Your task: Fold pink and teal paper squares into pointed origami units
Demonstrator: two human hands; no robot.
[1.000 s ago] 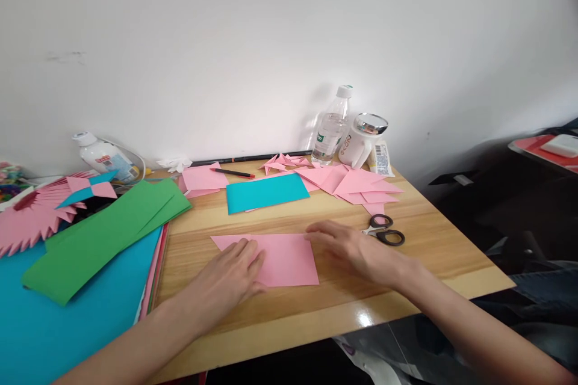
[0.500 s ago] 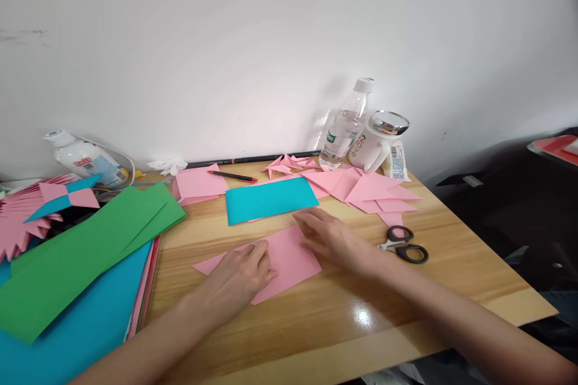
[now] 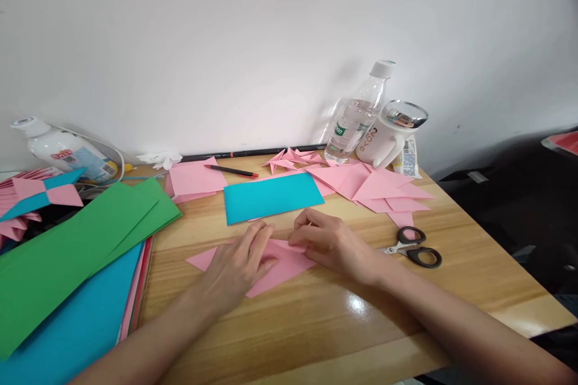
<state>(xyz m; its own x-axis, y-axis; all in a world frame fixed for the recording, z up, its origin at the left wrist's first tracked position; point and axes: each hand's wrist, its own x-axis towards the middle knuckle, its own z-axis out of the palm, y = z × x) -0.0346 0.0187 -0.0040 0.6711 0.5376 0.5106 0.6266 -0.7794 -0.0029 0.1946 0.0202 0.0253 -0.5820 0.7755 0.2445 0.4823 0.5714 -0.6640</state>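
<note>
A pink sheet of paper (image 3: 282, 267) lies on the wooden table, with a pointed end to the left and its right corner lifted and turned over. My left hand (image 3: 241, 261) rests on its middle with fingers spread, pressing it down. My right hand (image 3: 327, 240) pinches the paper's right corner between thumb and fingers. Just beyond both hands lies a blue paper rectangle (image 3: 273, 197). To the right of my right forearm are black-handled scissors (image 3: 409, 246), partly covered by the arm.
Folded pink papers (image 3: 370, 186) lie at the back right, near a tilted water bottle (image 3: 356, 114) and a white mug (image 3: 383, 138). A pen (image 3: 232, 171) rests on pink squares (image 3: 194, 179). Green sheets (image 3: 85, 240) and blue sheets (image 3: 85, 313) are stacked at left.
My right hand has closed on the pink paper's right corner and folded it inward. My left hand has shifted slightly up with its fingers spread more. The view has moved a little.
</note>
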